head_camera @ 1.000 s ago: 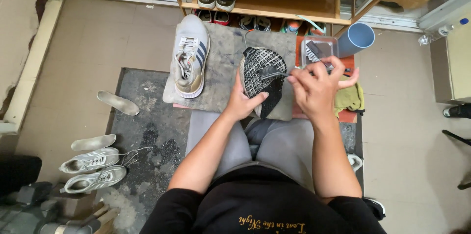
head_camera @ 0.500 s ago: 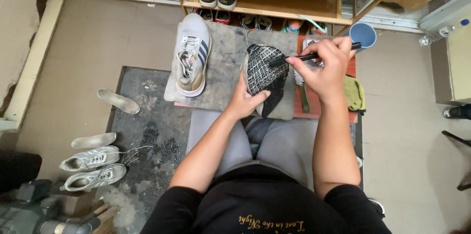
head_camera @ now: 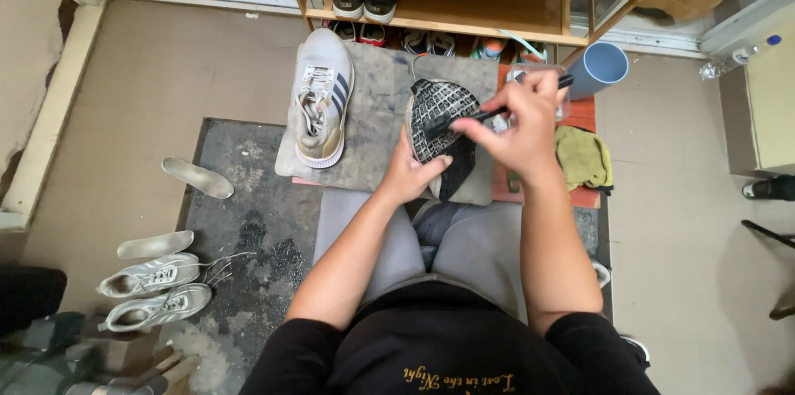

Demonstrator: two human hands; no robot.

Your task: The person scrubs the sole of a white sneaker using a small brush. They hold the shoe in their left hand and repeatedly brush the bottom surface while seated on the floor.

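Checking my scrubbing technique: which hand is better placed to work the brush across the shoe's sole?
Right. The right hand already grips the brush with its bristles on the shoe; the left hand is busy steadying that shoe from below.

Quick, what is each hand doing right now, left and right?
Left hand: closed on the black shoe, holding it sole up.
Right hand: closed on a black brush, its head on the sole.

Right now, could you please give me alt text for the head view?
A seated person's left hand holds a black shoe sole-up while the right hand works a brush across it. A grey sneaker lies on the mat alongside.
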